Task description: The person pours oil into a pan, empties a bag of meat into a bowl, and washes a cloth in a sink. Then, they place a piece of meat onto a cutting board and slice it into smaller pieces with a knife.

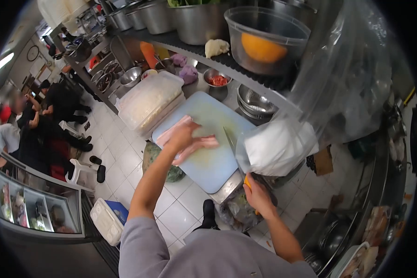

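Strips of raw pork belly [204, 142] lie on a pale blue cutting board [213, 178] in front of me. My left hand [183, 135] is over the strips with its fingers bent down onto the meat, and its palm hides part of them. At the board's right side, my right hand [258, 198] is wrapped round the orange handle of a knife [230, 139]. The blade points away from me above the board's right part. A clear bag with white contents [278, 146] hides part of the knife between handle and blade.
Left of the board stands a lidded plastic container [150, 99]. Behind it are a bowl of chopped red food [217, 79] and metal colanders [255, 99]. A shelf [259, 83] overhangs the back, holding a clear tub [268, 41]. Other people [55, 102] are at far left.
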The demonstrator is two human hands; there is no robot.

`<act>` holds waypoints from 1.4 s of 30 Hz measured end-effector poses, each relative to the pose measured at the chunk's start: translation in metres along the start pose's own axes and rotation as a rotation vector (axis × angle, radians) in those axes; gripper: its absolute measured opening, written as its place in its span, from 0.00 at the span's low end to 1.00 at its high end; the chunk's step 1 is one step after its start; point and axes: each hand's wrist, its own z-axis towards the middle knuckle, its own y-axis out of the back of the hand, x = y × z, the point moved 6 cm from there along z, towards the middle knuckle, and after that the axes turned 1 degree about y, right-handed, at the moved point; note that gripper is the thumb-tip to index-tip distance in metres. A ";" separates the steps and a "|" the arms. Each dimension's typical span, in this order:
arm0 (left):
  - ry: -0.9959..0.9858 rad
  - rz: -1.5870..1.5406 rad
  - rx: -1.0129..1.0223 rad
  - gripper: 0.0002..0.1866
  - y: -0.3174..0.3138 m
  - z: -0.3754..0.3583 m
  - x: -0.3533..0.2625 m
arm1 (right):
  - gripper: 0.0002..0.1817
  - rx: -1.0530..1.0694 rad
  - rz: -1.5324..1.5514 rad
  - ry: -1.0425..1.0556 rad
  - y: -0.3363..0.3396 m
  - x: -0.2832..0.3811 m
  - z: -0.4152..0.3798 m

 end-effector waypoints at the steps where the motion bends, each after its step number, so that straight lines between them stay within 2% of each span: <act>1: 0.024 -0.190 0.164 0.23 -0.030 -0.006 -0.010 | 0.29 0.047 -0.033 -0.029 -0.006 0.005 -0.013; 2: 0.021 -0.212 0.181 0.23 -0.044 -0.010 -0.015 | 0.29 0.056 -0.037 -0.055 -0.007 0.009 -0.017; 4: 0.014 -0.245 0.064 0.26 -0.053 -0.012 -0.022 | 0.29 0.097 -0.073 -0.108 -0.009 0.016 -0.011; 8: -0.053 -0.375 0.095 0.23 -0.062 -0.026 -0.051 | 0.29 0.029 -0.054 -0.081 0.002 0.049 -0.011; 11: -0.125 -0.301 -0.146 0.10 -0.038 -0.013 -0.050 | 0.29 0.056 -0.126 -0.086 -0.002 0.073 -0.002; 15: -0.233 -0.399 -0.024 0.08 -0.066 -0.005 -0.048 | 0.29 0.192 -0.231 -0.156 -0.005 0.091 0.005; 21: -0.202 -0.417 -0.122 0.07 -0.079 -0.005 -0.040 | 0.34 0.240 -0.200 -0.205 -0.016 0.092 0.009; 24: -0.197 -0.464 -0.078 0.06 -0.079 -0.004 -0.037 | 0.34 0.149 -0.205 -0.194 -0.055 0.068 0.039; 25: -0.203 -0.479 -0.080 0.07 -0.079 -0.003 -0.036 | 0.31 0.091 -0.213 -0.200 -0.062 0.062 0.059; 26: -0.210 -0.498 -0.078 0.07 -0.079 -0.004 -0.036 | 0.28 0.034 -0.220 -0.214 -0.065 0.056 0.074; 29: -0.225 -0.507 -0.073 0.07 -0.078 -0.004 -0.035 | 0.29 0.015 -0.179 -0.168 -0.067 0.044 0.106; 33: -0.113 -0.542 0.063 0.07 -0.056 0.000 -0.031 | 0.29 0.017 -0.172 -0.130 -0.035 0.066 0.093; 35: -0.273 -0.455 0.015 0.06 -0.053 0.000 -0.036 | 0.29 0.051 -0.158 -0.130 -0.028 0.084 0.059; 40: -0.268 -0.492 0.010 0.05 -0.073 -0.005 -0.027 | 0.31 0.178 -0.258 -0.261 -0.042 0.093 0.028; 42: -0.255 -0.523 -0.019 0.05 -0.074 -0.003 -0.026 | 0.29 -0.001 -0.192 -0.192 -0.069 0.069 0.043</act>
